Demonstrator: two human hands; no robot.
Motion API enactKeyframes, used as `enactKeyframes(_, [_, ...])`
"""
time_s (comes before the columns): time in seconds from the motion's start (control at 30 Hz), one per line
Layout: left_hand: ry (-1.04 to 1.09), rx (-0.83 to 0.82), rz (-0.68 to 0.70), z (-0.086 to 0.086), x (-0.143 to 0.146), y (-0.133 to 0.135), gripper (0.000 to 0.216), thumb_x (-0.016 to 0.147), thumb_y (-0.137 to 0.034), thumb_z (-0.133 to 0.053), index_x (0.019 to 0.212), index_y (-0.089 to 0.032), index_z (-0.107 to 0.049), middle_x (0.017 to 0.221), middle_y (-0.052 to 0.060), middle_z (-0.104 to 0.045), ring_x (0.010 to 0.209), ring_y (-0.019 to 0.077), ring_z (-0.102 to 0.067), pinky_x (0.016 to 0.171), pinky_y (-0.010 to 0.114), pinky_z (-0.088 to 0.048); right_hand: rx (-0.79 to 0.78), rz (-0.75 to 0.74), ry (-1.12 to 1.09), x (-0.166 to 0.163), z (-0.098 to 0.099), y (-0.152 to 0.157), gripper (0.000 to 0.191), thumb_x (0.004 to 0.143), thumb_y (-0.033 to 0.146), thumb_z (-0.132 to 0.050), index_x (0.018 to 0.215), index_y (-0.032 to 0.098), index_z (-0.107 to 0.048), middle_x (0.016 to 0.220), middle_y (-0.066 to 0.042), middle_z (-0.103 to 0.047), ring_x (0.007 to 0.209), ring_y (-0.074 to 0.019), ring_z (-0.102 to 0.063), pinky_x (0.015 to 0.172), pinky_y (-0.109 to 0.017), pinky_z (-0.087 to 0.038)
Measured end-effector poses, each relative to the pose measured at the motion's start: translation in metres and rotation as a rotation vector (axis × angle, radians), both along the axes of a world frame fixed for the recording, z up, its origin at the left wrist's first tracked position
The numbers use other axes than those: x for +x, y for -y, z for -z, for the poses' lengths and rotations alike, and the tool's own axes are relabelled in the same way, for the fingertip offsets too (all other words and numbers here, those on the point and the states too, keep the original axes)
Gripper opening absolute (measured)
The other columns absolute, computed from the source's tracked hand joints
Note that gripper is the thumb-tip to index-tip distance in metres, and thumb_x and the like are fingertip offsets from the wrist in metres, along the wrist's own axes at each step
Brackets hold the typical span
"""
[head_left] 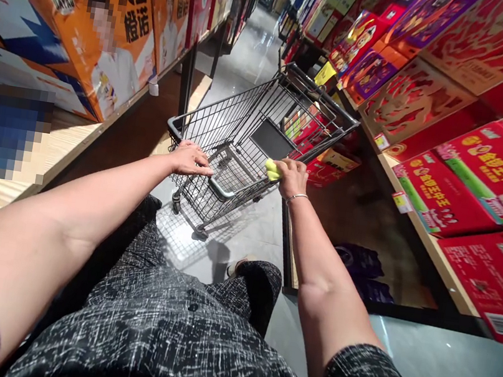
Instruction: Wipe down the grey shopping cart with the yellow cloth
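Observation:
A black wire shopping cart [262, 114] stands in front of me in a store aisle, its basket holding nothing I can see. My left hand [189, 159] lies over the left end of the cart's handle, fingers curled down on it. My right hand [291, 179] grips the right end of the handle, wrapped around a yellow-green grip piece [272, 169]. A thin bracelet circles my right wrist. Both arms reach forward over my dark patterned clothes.
Orange boxes [115, 23] line the wooden shelf on the left. Red gift boxes [470, 177] fill the shelves on the right, close to the cart's side. The grey tiled aisle [254, 44] runs on ahead between the shelves. Dark purple packs [362, 268] lie under the right shelf.

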State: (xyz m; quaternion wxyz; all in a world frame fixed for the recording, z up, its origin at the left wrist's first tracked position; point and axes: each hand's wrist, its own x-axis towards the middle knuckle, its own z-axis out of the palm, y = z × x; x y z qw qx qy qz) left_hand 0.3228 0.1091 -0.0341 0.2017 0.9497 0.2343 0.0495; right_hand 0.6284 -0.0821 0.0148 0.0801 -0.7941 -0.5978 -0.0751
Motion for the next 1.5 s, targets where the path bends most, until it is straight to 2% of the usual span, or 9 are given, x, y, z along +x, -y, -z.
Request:
enactKeyframes(0.13, [0.044, -0.016, -0.006, 0.004, -0.001, -0.004, 0.053, 0.082, -0.079, -0.051, 0.089, -0.036, -0.081, 0.112, -0.005, -0.078, 0.122, 0.0234, -0.052, 0.111, 0.041, -0.015, 0.134, 0.133, -0.147, -0.037, 0.028, -0.002, 0.066, 0.079, 0.001, -0.052, 0.137, 0.030, -0.065, 0.139, -0.009, -0.055, 0.114, -0.0290, -0.044, 0.097, -0.045, -0.043])
enactKeyframes(0.43, [-0.071, 0.039, -0.047, -0.014, -0.004, -0.012, 0.043, 0.086, -0.064, -0.055, 0.107, -0.037, -0.080, 0.138, -0.002, -0.066, 0.142, 0.0328, -0.035, 0.117, 0.050, -0.008, 0.334, -0.312, -0.288, -0.158, 0.069, 0.033, 0.042, 0.096, 0.029, -0.062, 0.137, 0.036, -0.064, 0.143, -0.005, -0.050, 0.127, -0.0245, -0.045, 0.112, -0.041, -0.042])
enactKeyframes(0.67, [-0.019, -0.011, -0.051, -0.007, 0.003, 0.007, 0.049, 0.089, -0.024, -0.038, 0.118, -0.036, -0.075, 0.125, -0.005, -0.073, 0.126, 0.0210, -0.053, 0.120, 0.047, -0.014, -0.066, -0.383, -0.148, -0.177, 0.139, 0.028, 0.049, 0.103, 0.023, -0.052, 0.140, 0.053, -0.058, 0.137, 0.001, -0.058, 0.129, -0.0257, -0.043, 0.112, -0.047, -0.043])
enactKeyframes(0.87, [-0.018, -0.061, -0.098, -0.003, 0.004, 0.002, 0.044, 0.095, -0.038, -0.040, 0.118, -0.035, -0.077, 0.128, -0.002, -0.073, 0.132, 0.0239, -0.050, 0.120, 0.049, -0.011, -0.146, -0.401, -0.148, -0.178, 0.201, 0.049, 0.029, 0.099, 0.027, -0.059, 0.117, 0.043, -0.075, 0.133, 0.000, -0.064, 0.115, -0.0239, -0.049, 0.090, -0.039, -0.050])
enactKeyframes(0.97, [-0.008, -0.023, -0.091, -0.004, 0.002, 0.002, 0.044, 0.093, -0.053, -0.047, 0.118, -0.032, -0.077, 0.129, 0.001, -0.071, 0.134, 0.0269, -0.048, 0.123, 0.052, -0.009, -0.127, -0.384, -0.155, -0.159, 0.199, 0.046, 0.030, 0.098, 0.022, -0.059, 0.112, 0.041, -0.077, 0.130, 0.000, -0.065, 0.117, -0.0242, -0.048, 0.092, -0.038, -0.048])
enactKeyframes(1.1, [0.023, 0.079, -0.173, 0.000, 0.000, 0.005, 0.040, 0.091, -0.044, -0.050, 0.122, -0.037, -0.075, 0.141, -0.001, -0.062, 0.145, 0.0314, -0.036, 0.126, 0.056, -0.003, 0.009, -0.275, -0.171, -0.123, 0.158, 0.021, 0.035, 0.099, 0.021, -0.054, 0.124, 0.037, -0.073, 0.137, -0.007, -0.057, 0.128, -0.0287, -0.042, 0.106, -0.046, -0.043])
enactKeyframes(1.27, [0.029, 0.014, -0.505, 0.000, 0.004, 0.011, 0.078, 0.086, -0.038, -0.062, 0.160, -0.032, -0.038, 0.173, 0.005, -0.012, 0.158, 0.0424, 0.008, 0.125, 0.064, 0.005, 0.345, -0.065, -0.188, -0.098, 0.111, -0.013, 0.041, 0.093, 0.022, -0.060, 0.131, 0.034, -0.069, 0.141, -0.012, -0.047, 0.140, -0.0333, -0.033, 0.115, -0.056, -0.036])
enactKeyframes(1.4, [0.026, -0.210, -0.841, 0.002, 0.007, 0.010, 0.125, 0.077, -0.051, -0.076, 0.166, -0.026, 0.008, 0.172, 0.012, 0.018, 0.156, 0.0427, 0.019, 0.127, 0.061, -0.004, 0.256, -0.079, -0.217, -0.114, 0.135, -0.022, 0.047, 0.091, 0.016, -0.056, 0.134, 0.030, -0.065, 0.144, -0.013, -0.047, 0.139, -0.0320, -0.036, 0.115, -0.054, -0.037])
enactKeyframes(1.5, [0.072, -0.336, -0.864, 0.004, 0.007, 0.009, 0.131, 0.079, -0.048, -0.076, 0.163, -0.020, 0.021, 0.170, 0.016, 0.024, 0.159, 0.0352, 0.012, 0.130, 0.046, -0.015, 0.072, -0.146, -0.245, -0.134, 0.173, -0.016, 0.045, 0.093, 0.014, -0.051, 0.132, 0.029, -0.067, 0.143, -0.009, -0.052, 0.131, -0.0293, -0.044, 0.112, -0.047, -0.043])
